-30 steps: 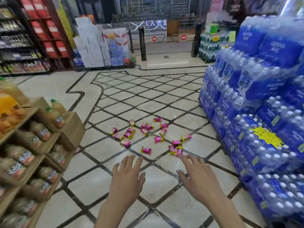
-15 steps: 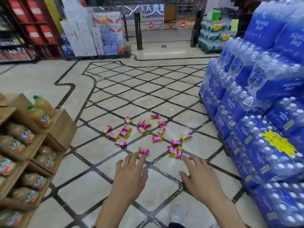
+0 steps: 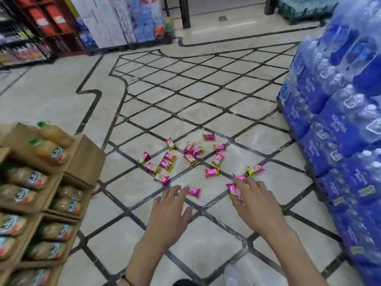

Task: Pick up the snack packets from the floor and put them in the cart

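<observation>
Several small pink and yellow snack packets (image 3: 212,172) lie scattered on the tiled floor (image 3: 185,112) ahead of me. My left hand (image 3: 170,209) reaches forward with straight, spread fingers, its fingertips beside one packet (image 3: 194,191). My right hand (image 3: 254,205) is stretched out over a little cluster of packets (image 3: 232,188), fingers spread and covering some of them; whether it touches them is unclear. Neither hand holds anything. No cart is in view.
A cardboard display of juice bottles (image 3: 41,182) stands close on my left. A tall stack of blue water-bottle packs (image 3: 338,129) rises on my right. Red shelves (image 3: 51,23) and stacked goods (image 3: 115,21) stand far back.
I have come closer and lower to the packets. Both hands have reached forward, from short of the packets to the nearest ones.
</observation>
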### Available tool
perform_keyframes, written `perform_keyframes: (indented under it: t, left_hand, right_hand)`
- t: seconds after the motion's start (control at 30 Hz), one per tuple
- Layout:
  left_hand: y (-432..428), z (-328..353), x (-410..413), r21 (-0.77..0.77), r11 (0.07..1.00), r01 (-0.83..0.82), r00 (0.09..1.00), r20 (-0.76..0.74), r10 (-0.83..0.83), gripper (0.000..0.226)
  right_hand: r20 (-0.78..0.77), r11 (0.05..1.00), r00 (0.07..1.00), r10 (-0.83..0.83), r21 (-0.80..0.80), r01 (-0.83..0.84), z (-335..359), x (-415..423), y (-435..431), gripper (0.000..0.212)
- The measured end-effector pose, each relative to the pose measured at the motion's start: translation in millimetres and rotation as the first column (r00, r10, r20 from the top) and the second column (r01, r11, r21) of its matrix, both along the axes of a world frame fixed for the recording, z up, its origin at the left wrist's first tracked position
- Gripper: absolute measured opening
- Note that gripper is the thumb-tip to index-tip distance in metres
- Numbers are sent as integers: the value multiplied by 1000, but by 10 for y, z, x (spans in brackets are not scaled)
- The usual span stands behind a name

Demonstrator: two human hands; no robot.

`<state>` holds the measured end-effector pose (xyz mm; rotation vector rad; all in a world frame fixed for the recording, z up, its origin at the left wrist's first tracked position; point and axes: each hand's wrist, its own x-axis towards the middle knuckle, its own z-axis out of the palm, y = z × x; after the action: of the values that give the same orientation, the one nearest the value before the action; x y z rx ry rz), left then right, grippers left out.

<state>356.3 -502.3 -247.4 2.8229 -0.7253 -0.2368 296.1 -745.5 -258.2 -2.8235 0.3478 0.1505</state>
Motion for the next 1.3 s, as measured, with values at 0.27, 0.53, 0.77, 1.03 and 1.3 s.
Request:
perform_keyframes:
  t: [0.27, 0.53, 0.77, 1.03, 1.3]
  left_hand:
    - [-246, -665, 1366, 12, 1000, 11, 992, -128, -9, 51]
    - [-489, -1336, 2938, 89, 977, 194, 969, -171, -177, 54]
    - [-846, -2107, 4010, 91, 969, 231, 961, -178, -213, 54]
    - [-1179, -4484, 4292, 215, 906, 365, 927, -173, -333, 64]
    - [-1011, -7007, 4233, 416, 771, 481, 872, -321, -371, 79]
  right_hand:
    - [-111, 999, 993, -42, 16, 44, -572, 1208, -393, 48]
    - [-173, 983, 968, -181, 9, 185, -1226, 2403, -627, 42]
    - [-206, 985, 966, -158, 29, 167, -2173, 3161, -903, 45]
    - [-259, 999, 965, -46, -13, 44, -4465, 3453, -1267, 46]
    - [-393, 998, 919, 15, 55, 7, -6859, 3255, -1348, 58]
